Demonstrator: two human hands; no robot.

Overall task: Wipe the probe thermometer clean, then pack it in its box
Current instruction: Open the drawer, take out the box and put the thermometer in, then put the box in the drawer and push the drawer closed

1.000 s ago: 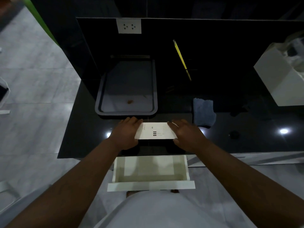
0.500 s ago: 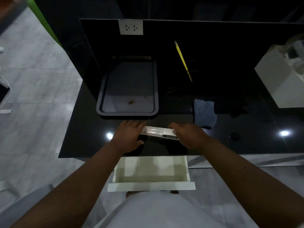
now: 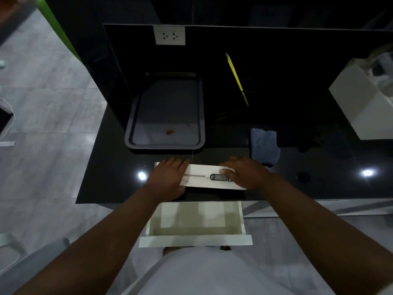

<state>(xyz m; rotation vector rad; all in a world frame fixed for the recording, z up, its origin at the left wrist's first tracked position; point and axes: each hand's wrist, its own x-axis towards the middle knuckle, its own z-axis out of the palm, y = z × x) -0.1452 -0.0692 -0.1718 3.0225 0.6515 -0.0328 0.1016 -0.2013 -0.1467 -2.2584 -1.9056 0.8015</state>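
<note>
A long white thermometer box [image 3: 204, 183] lies flat on the black counter [image 3: 110, 184], near its front edge. Its upper face shows a black probe thermometer [image 3: 217, 177] with a thin metal probe pointing left. I cannot tell whether that is a printed picture or the thermometer itself. My left hand [image 3: 170, 177] covers and grips the box's left end. My right hand [image 3: 244, 173] grips the right end, thumb resting by the thermometer's black body.
A grey tray [image 3: 165, 145] with a small brown stain stands behind the box. A folded blue cloth [image 3: 264, 145] lies to the right. A yellow stick [image 3: 236, 79] leans on the back wall. A white container [image 3: 361, 107] sits far right. An open white drawer [image 3: 195, 226] juts out below the counter edge.
Both hands have turned the box over about its long axis: first a labelled face was up, then it stood on edge, now the face showing the thermometer is up.
</note>
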